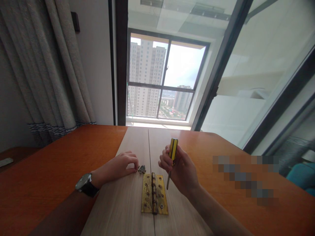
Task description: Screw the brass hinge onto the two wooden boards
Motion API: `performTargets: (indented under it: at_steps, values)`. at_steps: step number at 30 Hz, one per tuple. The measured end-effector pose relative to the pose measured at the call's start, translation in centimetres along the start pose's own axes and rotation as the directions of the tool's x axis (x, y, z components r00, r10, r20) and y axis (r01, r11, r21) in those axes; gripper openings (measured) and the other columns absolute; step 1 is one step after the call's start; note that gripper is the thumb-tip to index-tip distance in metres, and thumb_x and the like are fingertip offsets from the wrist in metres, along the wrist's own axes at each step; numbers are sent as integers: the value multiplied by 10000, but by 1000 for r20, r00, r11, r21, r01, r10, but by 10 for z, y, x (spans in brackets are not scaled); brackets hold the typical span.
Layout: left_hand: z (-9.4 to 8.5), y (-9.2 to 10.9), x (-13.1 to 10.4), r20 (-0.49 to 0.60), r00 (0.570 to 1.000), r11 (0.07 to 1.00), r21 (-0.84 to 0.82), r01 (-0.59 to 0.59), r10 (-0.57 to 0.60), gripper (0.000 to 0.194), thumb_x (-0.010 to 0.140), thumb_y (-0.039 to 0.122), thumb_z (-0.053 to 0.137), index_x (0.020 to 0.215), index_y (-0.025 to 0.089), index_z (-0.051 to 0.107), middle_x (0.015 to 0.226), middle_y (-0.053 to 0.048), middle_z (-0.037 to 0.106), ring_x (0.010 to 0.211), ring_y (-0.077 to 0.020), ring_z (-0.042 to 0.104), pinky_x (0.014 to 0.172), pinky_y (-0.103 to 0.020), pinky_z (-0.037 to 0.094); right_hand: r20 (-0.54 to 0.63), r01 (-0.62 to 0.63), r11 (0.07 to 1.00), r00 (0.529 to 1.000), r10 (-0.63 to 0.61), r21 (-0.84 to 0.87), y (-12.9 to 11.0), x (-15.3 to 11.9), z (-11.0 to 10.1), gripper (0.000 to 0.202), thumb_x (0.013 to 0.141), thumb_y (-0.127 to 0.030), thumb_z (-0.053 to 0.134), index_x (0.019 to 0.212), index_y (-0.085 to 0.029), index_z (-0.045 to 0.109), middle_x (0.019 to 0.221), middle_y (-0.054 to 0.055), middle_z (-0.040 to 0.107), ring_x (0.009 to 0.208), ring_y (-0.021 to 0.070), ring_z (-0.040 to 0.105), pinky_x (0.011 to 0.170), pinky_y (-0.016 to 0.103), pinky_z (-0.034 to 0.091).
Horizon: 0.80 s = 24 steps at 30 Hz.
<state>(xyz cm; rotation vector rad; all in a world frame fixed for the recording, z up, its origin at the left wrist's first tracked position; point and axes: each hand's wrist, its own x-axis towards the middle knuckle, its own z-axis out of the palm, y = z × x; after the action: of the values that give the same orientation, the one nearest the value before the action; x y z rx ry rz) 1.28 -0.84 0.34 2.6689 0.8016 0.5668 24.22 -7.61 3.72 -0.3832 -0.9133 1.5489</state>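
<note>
My right hand [180, 168] grips a screwdriver [173, 151] by its yellow and black handle. Its shaft slants down, with the tip beside the upper right of a brass hinge [161, 193]. Opened flat, the worn hinge has its knuckle along the seam between two pale wooden boards [118, 209]. A screw head shows in its lower right hole; the other holes are harder to make out. Beyond the hinge's left leaf lies a small heap of screws [142, 169]. My left hand [126, 163] rests on the left board with curled fingers, thumb and fingertips at the heap's edge.
The boards lie on an orange-brown wooden table [56, 170]. A blurred-out patch [246, 178] covers part of its right side. Past the far edge are dark-framed glass doors and a window [167, 75]; a grey curtain [46, 65] hangs at the left.
</note>
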Motion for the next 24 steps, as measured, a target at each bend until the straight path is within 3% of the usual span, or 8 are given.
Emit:
performTargets:
  at_steps: [24]
  values:
    - [3,-3,-1,4,1000,1000,-16,8,-8,75,870,148,625,849,193,681,931,-34,657,882,-167,605,807,-243,456,-3,0,1000,1000,0,-16,0,-1,2,280,867,-425,619,757,-168,635,550,-49,395,490,89,282,534,247,282]
